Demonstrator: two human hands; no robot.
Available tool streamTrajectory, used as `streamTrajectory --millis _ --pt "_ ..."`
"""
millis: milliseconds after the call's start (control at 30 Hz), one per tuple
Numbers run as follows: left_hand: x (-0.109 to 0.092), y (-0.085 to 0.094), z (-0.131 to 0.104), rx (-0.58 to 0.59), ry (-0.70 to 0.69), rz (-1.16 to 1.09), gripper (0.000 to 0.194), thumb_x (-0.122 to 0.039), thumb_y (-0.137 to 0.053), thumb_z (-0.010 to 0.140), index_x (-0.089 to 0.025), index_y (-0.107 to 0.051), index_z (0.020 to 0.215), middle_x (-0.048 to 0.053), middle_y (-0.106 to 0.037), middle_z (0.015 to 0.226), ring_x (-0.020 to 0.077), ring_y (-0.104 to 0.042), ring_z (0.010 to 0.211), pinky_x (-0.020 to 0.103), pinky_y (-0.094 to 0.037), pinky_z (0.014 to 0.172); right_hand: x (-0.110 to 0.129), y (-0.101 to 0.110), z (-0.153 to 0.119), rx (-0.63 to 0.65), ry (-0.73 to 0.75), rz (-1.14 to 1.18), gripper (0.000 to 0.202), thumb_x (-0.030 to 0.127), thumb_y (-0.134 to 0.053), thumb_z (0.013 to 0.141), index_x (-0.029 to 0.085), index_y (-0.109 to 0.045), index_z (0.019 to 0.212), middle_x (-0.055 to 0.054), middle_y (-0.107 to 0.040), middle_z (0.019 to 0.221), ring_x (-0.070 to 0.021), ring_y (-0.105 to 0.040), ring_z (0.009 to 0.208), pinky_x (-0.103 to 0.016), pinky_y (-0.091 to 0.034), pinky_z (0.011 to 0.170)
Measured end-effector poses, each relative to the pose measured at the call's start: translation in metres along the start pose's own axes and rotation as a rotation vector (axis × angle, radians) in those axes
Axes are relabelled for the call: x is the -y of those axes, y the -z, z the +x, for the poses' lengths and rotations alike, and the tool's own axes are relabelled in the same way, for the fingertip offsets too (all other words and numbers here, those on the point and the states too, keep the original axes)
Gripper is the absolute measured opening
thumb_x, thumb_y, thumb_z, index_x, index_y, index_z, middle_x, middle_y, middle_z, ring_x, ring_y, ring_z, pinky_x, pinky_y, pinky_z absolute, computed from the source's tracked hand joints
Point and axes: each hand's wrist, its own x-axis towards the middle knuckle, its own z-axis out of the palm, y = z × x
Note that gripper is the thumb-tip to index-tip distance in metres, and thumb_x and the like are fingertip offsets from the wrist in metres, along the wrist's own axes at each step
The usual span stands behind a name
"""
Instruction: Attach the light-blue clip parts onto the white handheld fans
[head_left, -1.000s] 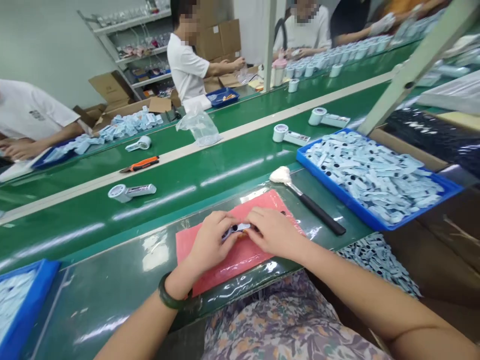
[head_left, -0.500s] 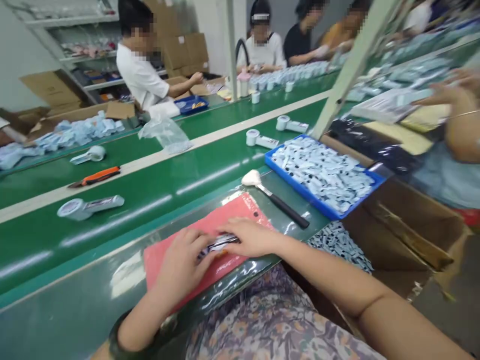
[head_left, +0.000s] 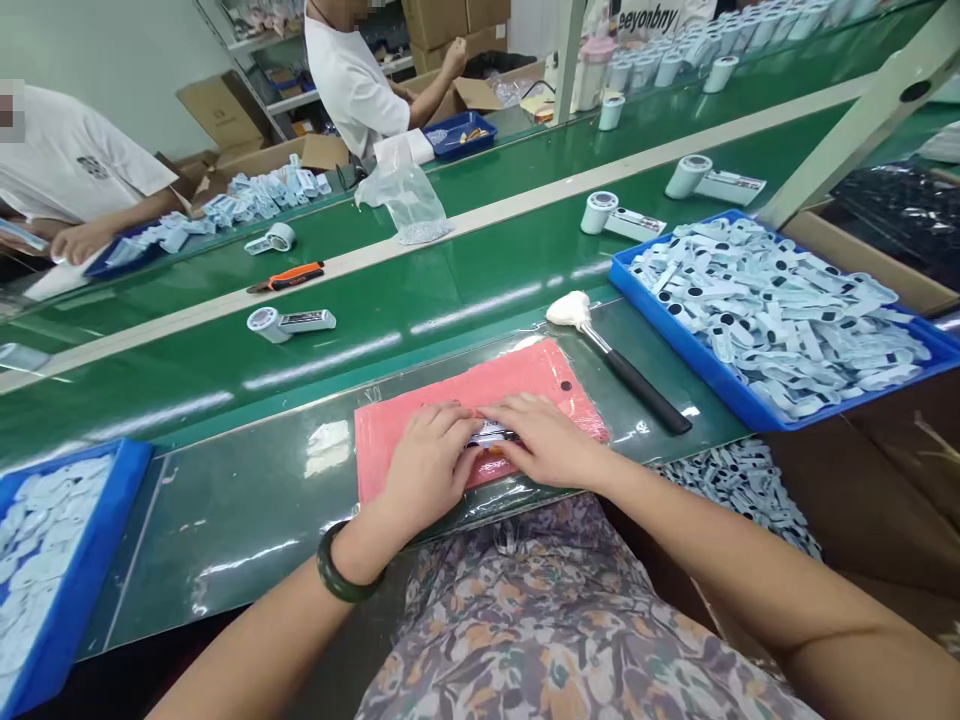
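Nearby | handheld part (head_left: 491,435) | mallet (head_left: 622,370) between red mat (head_left: 517,372) and blue tray (head_left: 696,352)

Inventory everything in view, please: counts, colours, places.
Mat: one, pink, front centre
Small part: one, pale and dark, over mat
Mallet: one, black and white, right of mat
Trays: at least three, blue, near and far
Flat parts: many, pale blue, trays
Belt: two lanes, green, middle
Handled devices: at least four, pale, belt
Cups: many, pale, far right
Pliers: one, orange, belt
Bag: one, clear, belt
Boxes: several, brown, background
Co-workers: at least two, in white, beyond belt
Bracelet: one, dark green, front left
Left hand, right hand: one each, bare, on part
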Motion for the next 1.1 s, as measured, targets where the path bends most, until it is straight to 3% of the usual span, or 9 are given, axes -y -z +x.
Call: streamTrajectory --millis 167,333,433,500,600,733,833,1000,1100 --pt "0.002 -0.001 0.002 -0.010 0.001 -0.011 0.019 -0.021 -0.049 0.099 -0.017 -0.065 0.110 0.011 -0.071 0.112 0.0277 -0.064 0.105 0.048 -0.055 0.093 0.002 -0.005 0.000 -0.028 -0.015 -0.098 0.034 0.019 -0.057 0.101 0.017 -0.058 0.135 -0.013 -0.060 0.125 -0.0303 -0.052 0.111 -0.048 -0.046 0.096" --pt "-0.003 0.004 0.004 0.038 -0.024 0.055 0.020 -0.022 -0.054 0.097 -0.016 -0.064 0.112 0.012 -0.071 0.111 0.0281 -0.063 0.103 0.048 -0.054 0.091 0.001 -0.006 0.001 -0.042 -0.014 -0.011 0.035 0.018 -0.058 0.101 0.016 -0.058 0.136 -0.011 -0.063 0.122 -0.0289 -0.054 0.112 -0.048 -0.047 0.098" --pt "0.006 0.012 0.013 0.097 -0.117 0.200 0.020 -0.019 -0.057 0.094 -0.017 -0.066 0.111 0.011 -0.072 0.105 0.0283 -0.064 0.097 0.049 -0.054 0.090 -0.002 -0.007 -0.004 -0.144 0.020 0.081 0.046 0.020 -0.061 0.098 0.017 -0.051 0.143 -0.013 -0.058 0.136 -0.0291 -0.051 0.123 -0.050 -0.045 0.106" --pt "0.025 0.023 0.032 0.140 -0.182 0.284 0.021 -0.014 -0.054 0.092 -0.018 -0.068 0.107 0.010 -0.073 0.101 0.0282 -0.065 0.096 0.049 -0.054 0.089 -0.007 -0.004 -0.011 -0.275 0.035 0.107 0.053 0.023 -0.061 0.098 0.018 -0.046 0.148 -0.013 -0.052 0.145 -0.0282 -0.048 0.131 -0.049 -0.043 0.111" --pt "0.070 0.043 0.086 0.125 -0.194 0.393 0.027 -0.009 -0.051 0.091 -0.019 -0.072 0.104 0.012 -0.073 0.108 0.0356 -0.063 0.117 0.058 -0.050 0.099 -0.024 0.017 -0.026 -0.504 -0.037 -0.029 0.041 0.026 -0.052 0.103 0.019 -0.050 0.143 -0.012 -0.056 0.139 -0.0278 -0.053 0.125 -0.048 -0.047 0.106" --pt "0.127 0.053 0.172 -0.019 -0.053 0.467 0.032 -0.010 -0.044 0.095 -0.015 -0.075 0.103 0.018 -0.062 0.137 0.0440 -0.042 0.144 0.072 -0.034 0.112 -0.064 0.077 -0.052 -0.687 -0.318 -0.416 0.029 0.026 -0.046 0.105 0.019 -0.065 0.125 -0.013 -0.064 0.118 -0.0299 -0.058 0.107 -0.047 -0.051 0.091" --pt "0.148 0.036 0.214 -0.006 0.042 0.441 0.037 -0.010 -0.038 0.098 -0.013 -0.075 0.105 0.017 -0.056 0.147 0.0424 -0.035 0.149 0.071 -0.031 0.115 -0.093 0.125 -0.064 -0.648 -0.599 -0.668 0.027 0.024 -0.052 0.101 0.019 -0.069 0.122 -0.014 -0.063 0.119 -0.0325 -0.056 0.106 -0.047 -0.049 0.089" --pt "0.171 0.004 0.217 0.143 0.076 0.420 0.059 -0.002 -0.034 0.086 -0.012 -0.063 0.137 0.024 -0.053 0.149 0.0405 -0.047 0.143 0.058 -0.048 0.107 -0.119 0.165 -0.060 -0.403 -0.847 -0.854 0.023 0.023 -0.065 0.098 0.021 -0.073 0.119 -0.012 -0.064 0.124 -0.0343 -0.053 0.109 -0.045 -0.044 0.087" --pt "0.215 0.017 0.187 0.117 0.044 0.468 0.067 -0.007 -0.042 0.083 -0.011 -0.050 0.149 0.023 -0.046 0.156 0.0414 -0.043 0.146 0.055 -0.047 0.111 -0.122 0.171 -0.059 -0.366 -0.853 -0.870 0.013 0.026 -0.068 0.097 0.021 -0.076 0.107 -0.011 -0.066 0.118 -0.0341 -0.054 0.107 -0.043 -0.042 0.082"
